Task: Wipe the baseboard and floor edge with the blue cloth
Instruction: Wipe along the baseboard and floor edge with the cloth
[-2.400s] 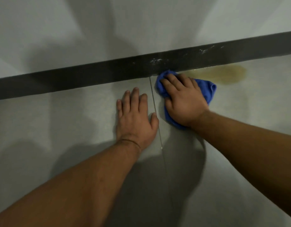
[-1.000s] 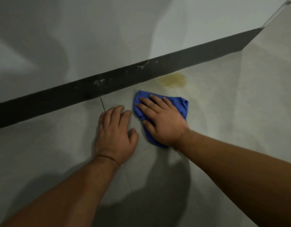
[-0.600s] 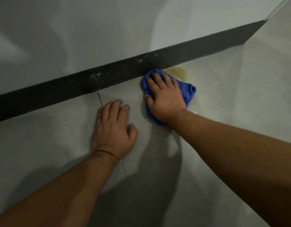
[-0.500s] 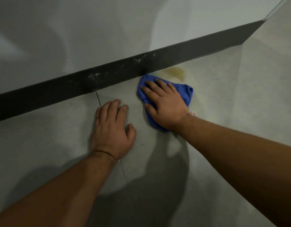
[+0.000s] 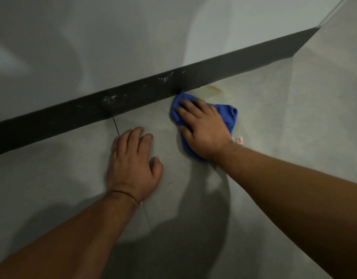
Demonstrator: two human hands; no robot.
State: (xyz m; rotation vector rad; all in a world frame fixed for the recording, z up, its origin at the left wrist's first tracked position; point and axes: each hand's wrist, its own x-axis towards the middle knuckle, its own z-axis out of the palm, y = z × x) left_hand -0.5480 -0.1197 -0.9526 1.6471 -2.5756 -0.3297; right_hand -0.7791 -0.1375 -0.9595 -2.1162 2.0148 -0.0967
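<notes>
Right hand [image 5: 203, 129] flat on the blue cloth [image 5: 230, 115], palm down, fingers spread: no closed grip, just pressing the cloth to the floor [image 5: 274, 137], likely to spread pressure across a wide patch. Cloth bunched on the floor at the edge, far corner touching the foot of the dark baseboard [image 5: 223, 71], placed so one pass can take in the floor edge and the board's bottom line. Just right of the cloth, a yellowish stain [image 5: 212, 89] at the wall line, not yet covered; probably the next target. White smudges [image 5: 111, 99] on the baseboard to the left and above the cloth, apparently unwiped. Left hand [image 5: 133, 164] open and empty, planted flat on the floor near and left of the cloth, over a tile joint [image 5: 116, 126], evidently bracing body weight while leaning toward the wall [image 5: 113, 37]. Small white tag [image 5: 239, 140] poking out beside the right wrist.
</notes>
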